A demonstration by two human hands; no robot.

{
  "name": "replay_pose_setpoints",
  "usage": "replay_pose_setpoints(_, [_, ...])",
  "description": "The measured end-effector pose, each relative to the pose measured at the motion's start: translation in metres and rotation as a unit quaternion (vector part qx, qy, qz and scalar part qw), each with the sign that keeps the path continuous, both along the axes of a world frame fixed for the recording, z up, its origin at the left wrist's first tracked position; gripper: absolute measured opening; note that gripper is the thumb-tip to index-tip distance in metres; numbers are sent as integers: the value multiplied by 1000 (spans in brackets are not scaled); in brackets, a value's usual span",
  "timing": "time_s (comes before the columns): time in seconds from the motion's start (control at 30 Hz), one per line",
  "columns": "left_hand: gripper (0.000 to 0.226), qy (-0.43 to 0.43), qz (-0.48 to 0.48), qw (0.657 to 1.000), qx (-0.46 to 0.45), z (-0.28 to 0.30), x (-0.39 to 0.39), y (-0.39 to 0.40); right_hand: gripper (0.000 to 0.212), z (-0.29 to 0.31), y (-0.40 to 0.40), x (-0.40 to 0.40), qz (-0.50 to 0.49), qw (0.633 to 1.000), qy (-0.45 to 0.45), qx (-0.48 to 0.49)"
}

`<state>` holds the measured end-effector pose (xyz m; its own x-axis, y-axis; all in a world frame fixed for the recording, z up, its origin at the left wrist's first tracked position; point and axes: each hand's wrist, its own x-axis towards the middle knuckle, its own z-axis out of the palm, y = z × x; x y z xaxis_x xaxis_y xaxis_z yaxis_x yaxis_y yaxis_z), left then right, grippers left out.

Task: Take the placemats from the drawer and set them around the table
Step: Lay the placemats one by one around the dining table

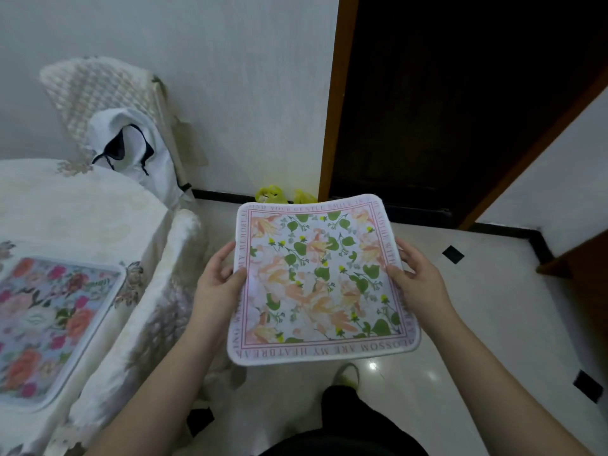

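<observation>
Nearest us: our own dark-clad leg [342, 419] and a pale shoe [349, 373], standing on the glossy white floor [493, 291] with its small black diamond insets.

Item held: one square floral placemat [320, 278], peach blooms and green leaves, pink lettered border, rounded corners. We hold it flat in the air over the floor, to the right of the table, touching no surface. Our left hand [218, 279] grips its left edge, thumb on top and fingers curled beneath. Our right hand [416, 274] grips the right edge the same way, thumb over the border. The far edge sags slightly upward at its corners.

Item already laid: a second placemat [49, 324], blue ground with red and pink roses, lying flat on the table [82, 209] at the near-left, well apart from the one we hold. A cream tablecloth covers the table and drapes over its rim.

Also noted: a chair [98, 90] with a quilted pale cover behind the table, a white garment [131, 146] with dark lining hung on it; something yellow-green [273, 194] on the floor by the wall; a dark doorway [460, 93] framed in brown wood.
</observation>
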<state>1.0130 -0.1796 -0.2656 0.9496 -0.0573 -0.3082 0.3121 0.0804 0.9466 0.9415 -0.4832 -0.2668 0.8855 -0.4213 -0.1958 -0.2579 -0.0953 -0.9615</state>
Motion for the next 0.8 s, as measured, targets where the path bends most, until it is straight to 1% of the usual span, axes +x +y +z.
replay_pose_setpoints(0.1, [50,10,7,1000,3,-2,33,-14,44,-12,-16,35,6,1000,-4,15])
replay_pose_setpoints(0.23, [50,28,29,999,10,-4,80,-43,47,-26,-48,97,24,999,15,17])
replay_pose_setpoints(0.33, [49,36,44,998,10,4,114,-64,45,-22,-71,140,41,999,10,19])
replay_pose_setpoints(0.47, [49,19,66,997,23,11,156,-83,44,-12,-92,196,82,996,5,24])
replay_pose_setpoints(0.63, [47,21,106,994,14,11,190,-88,47,-9,-98,258,110,994,22,13])
replay_pose_setpoints(0.8, [49,19,139,990,5,5,224,-71,49,-12,-83,320,153,988,26,22])
